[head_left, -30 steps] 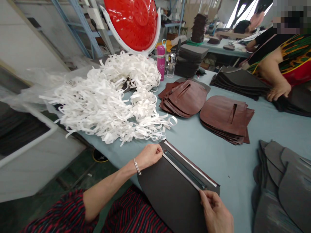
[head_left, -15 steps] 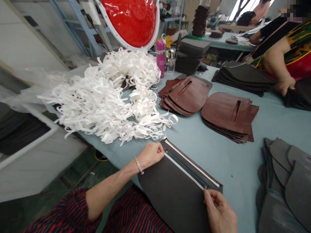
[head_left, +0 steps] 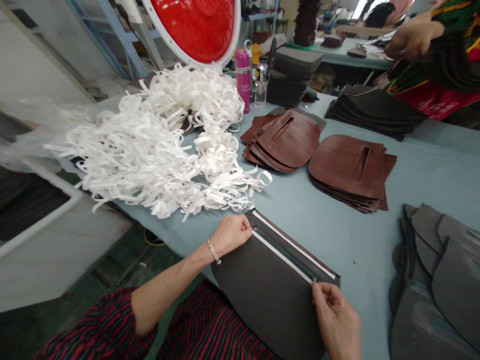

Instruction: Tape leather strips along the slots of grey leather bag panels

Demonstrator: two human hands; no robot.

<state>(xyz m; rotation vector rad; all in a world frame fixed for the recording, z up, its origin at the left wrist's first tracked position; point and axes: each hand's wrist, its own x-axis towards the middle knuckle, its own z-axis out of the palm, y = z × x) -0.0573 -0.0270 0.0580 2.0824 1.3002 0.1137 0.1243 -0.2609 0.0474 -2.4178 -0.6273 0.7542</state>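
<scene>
A dark grey leather panel (head_left: 266,290), rounded toward me, lies at the table's near edge with a long narrow slot (head_left: 285,251) near its straight side. One white tape strip (head_left: 282,256) runs along the slot's nearer edge. A second strip, the outer white tape (head_left: 296,245), follows the panel's far edge, where a brown rim shows. My left hand (head_left: 233,233), wearing a bracelet, is closed in a pinch at the nearer strip's left end. At its right end, thumb and fingertips of my right hand (head_left: 335,312) pinch the strip against the panel.
Beyond lies a heap of white tape strips (head_left: 142,155). Brown slotted leather pieces (head_left: 290,140) and another brown stack (head_left: 343,165) lie ahead; dark grey pieces (head_left: 438,280) lie right. A pink bottle (head_left: 243,82) stands behind. Across the table, a co-worker's hand (head_left: 416,40) holds dark pieces.
Both my hands keep their places on the panel and strip. The view has shifted slightly. Across the table, the co-worker's hand has risen from the table with dark pieces.
</scene>
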